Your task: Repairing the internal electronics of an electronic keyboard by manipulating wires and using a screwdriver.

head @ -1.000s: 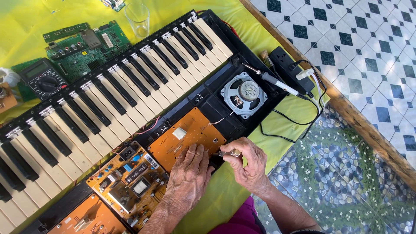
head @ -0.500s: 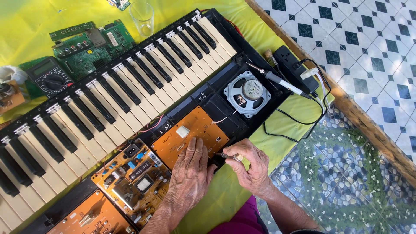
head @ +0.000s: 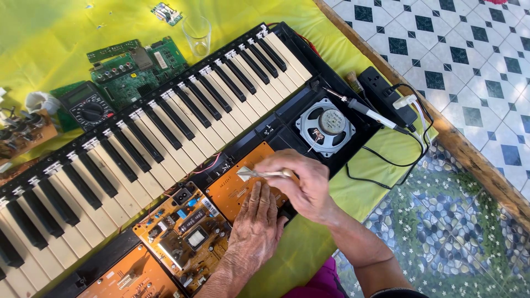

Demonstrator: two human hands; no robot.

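An opened electronic keyboard (head: 165, 127) lies on a yellow-green cloth, its circuit boards bare along the near edge. My left hand (head: 256, 226) rests flat on an orange circuit board (head: 237, 185), fingers pressed down. My right hand (head: 303, 182) is closed on a small brush (head: 262, 174) with a pale handle, its bristle tip over the board near a white component. A round speaker (head: 326, 126) sits in the keyboard's right end.
A soldering iron (head: 364, 110) lies by the speaker, next to a black power strip (head: 386, 94) with cables. A multimeter (head: 88, 105), green circuit boards (head: 132, 69) and a clear glass (head: 197, 33) lie beyond the keys. The wooden table edge (head: 464, 149) runs on the right.
My right hand has lifted from the keyboard's edge and brought the brush over the orange board. My left hand has stayed flat on the board. The view has shifted slightly.
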